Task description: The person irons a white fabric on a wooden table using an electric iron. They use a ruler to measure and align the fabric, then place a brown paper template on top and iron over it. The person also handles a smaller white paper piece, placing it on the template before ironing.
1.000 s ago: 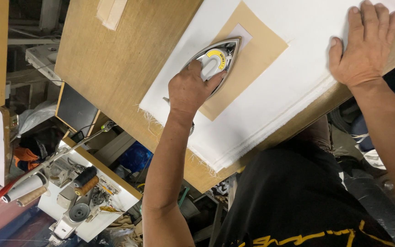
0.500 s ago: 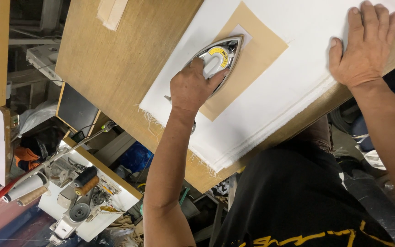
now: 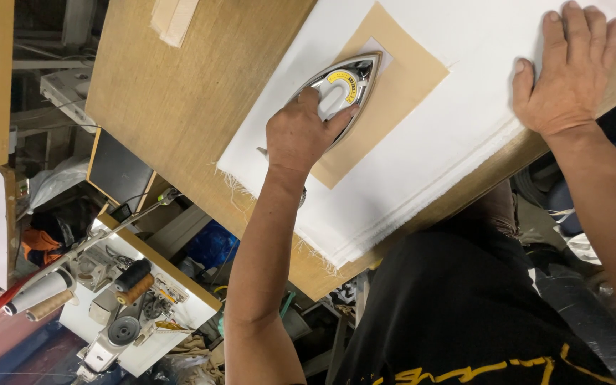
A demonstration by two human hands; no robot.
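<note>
Gripping the iron (image 3: 338,91) by its handle, my left hand (image 3: 298,135) keeps it flat on the tan paper patch (image 3: 401,85), nose near the patch's far corner. White cloth (image 3: 422,164) shows bare on all sides of it. My right hand (image 3: 568,71) lies open, palm down, at the cloth's frayed near edge. Bare wooden board (image 3: 172,107) stretches left.

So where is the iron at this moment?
In the head view, the iron is upper centre, held by the left hand and resting on the tan paper over the white cloth.
</note>
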